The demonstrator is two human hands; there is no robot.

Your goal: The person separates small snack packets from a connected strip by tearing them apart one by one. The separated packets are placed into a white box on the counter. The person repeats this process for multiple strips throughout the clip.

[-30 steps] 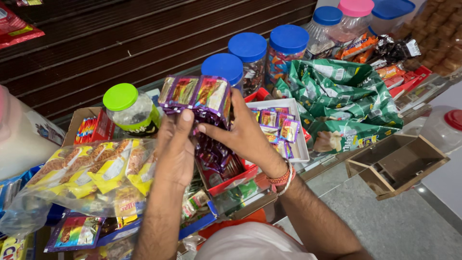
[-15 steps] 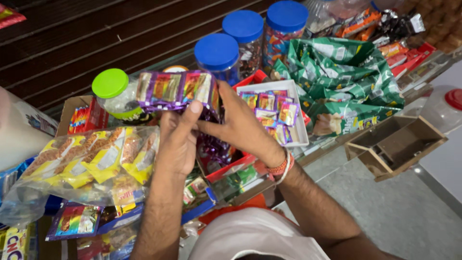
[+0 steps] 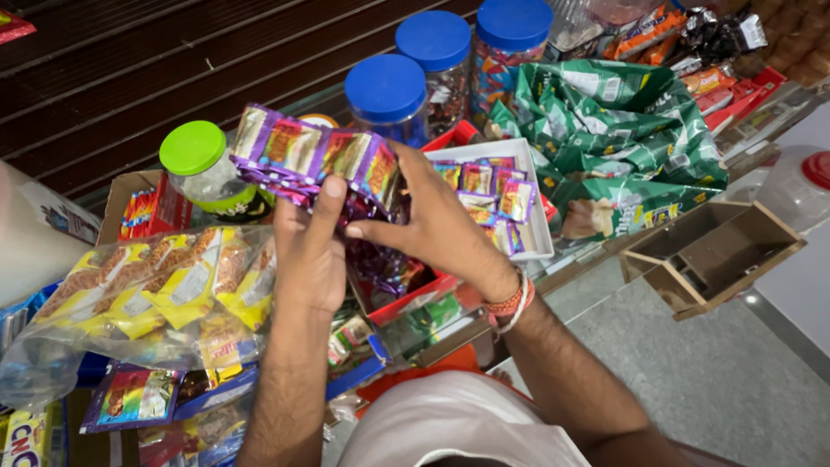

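A strip of purple candy sachets point(image 3: 303, 156) is held up over a red box point(image 3: 406, 298) of the same sachets. My left hand point(image 3: 309, 251) grips the strip from below, fingers up against its lower edge. My right hand point(image 3: 432, 225) pinches the strip's right end between thumb and fingers. A thread band circles my right wrist. More purple sachets hang down between my hands into the red box.
Three blue-lidded jars point(image 3: 386, 91) stand behind, a green-lidded jar point(image 3: 203, 169) to the left. A white tray point(image 3: 536, 216) of small sachets, green snack bags point(image 3: 622, 130), a clear bag of yellow packets point(image 3: 147, 294) and a wooden box point(image 3: 709, 255) surround the hands.
Both hands have lifted the sachet strip slightly and shifted it left; the view has tilted down a little.
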